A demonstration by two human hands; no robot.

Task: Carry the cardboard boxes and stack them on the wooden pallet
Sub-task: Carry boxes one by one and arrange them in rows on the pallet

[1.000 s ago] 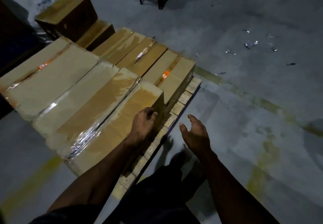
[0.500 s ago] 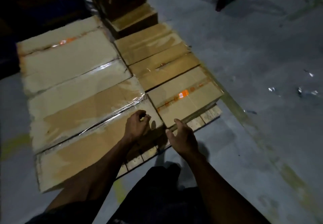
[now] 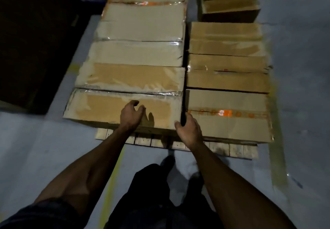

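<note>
A: Listing the stack: taped cardboard boxes (image 3: pixel 142 53) in two columns on the wooden pallet (image 3: pixel 219 149), the left column higher.

B: Nearest item?

A: Left front box (image 3: pixel 107 109), at the pallet's front edge. Left hand (image 3: pixel 131 115) rests on its top, fingers loosely curled. Right hand (image 3: pixel 190 129) grips its right corner, fingers in the gap beside the lower right front box (image 3: pixel 230 121).
</note>
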